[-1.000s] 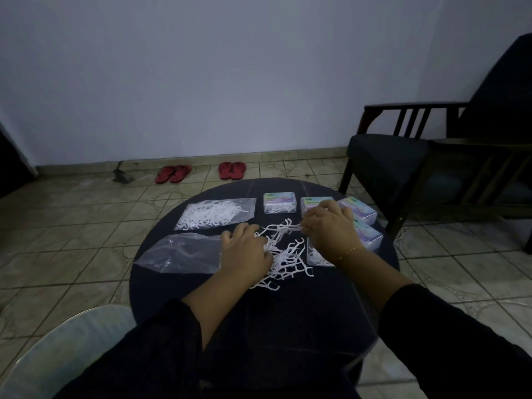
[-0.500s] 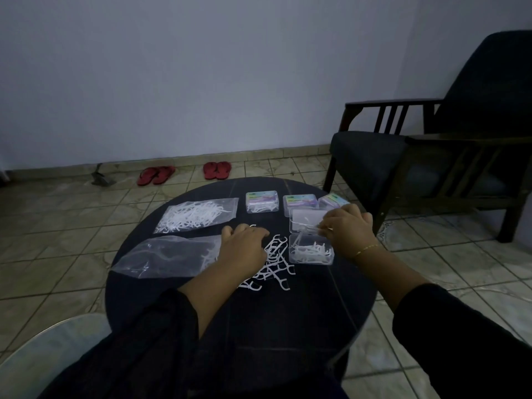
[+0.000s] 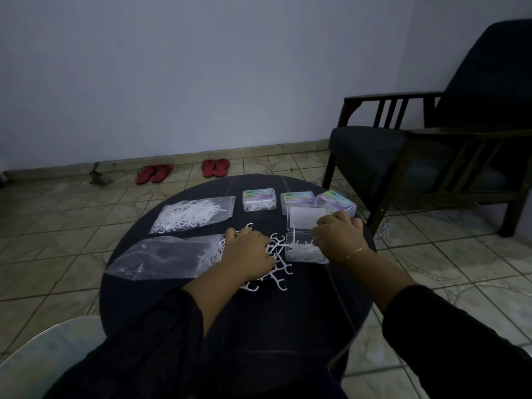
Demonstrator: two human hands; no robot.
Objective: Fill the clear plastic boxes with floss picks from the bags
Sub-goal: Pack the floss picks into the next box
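A loose pile of white floss picks (image 3: 277,264) lies mid-table. My left hand (image 3: 247,254) rests on the pile with its fingers curled down into the picks. An open clear box (image 3: 299,253) holding some picks sits right of the pile, its lid (image 3: 303,217) flat behind it. My right hand (image 3: 338,236) hovers over the box's right side with bent fingertips at the picks; what they hold is hidden. A full bag of picks (image 3: 191,214) lies at the back left. A nearly empty bag (image 3: 164,256) lies in front of it.
Three closed, labelled boxes (image 3: 259,199) (image 3: 298,198) (image 3: 336,201) line the far edge of the round dark table (image 3: 259,318). A dark wooden armchair (image 3: 417,151) stands to the right. Red sandals (image 3: 214,167) lie by the wall on the tiled floor.
My right hand carried picks from the pile to the open box, then moved left over it. My left hand stayed on the pile. The camera view shifted left.
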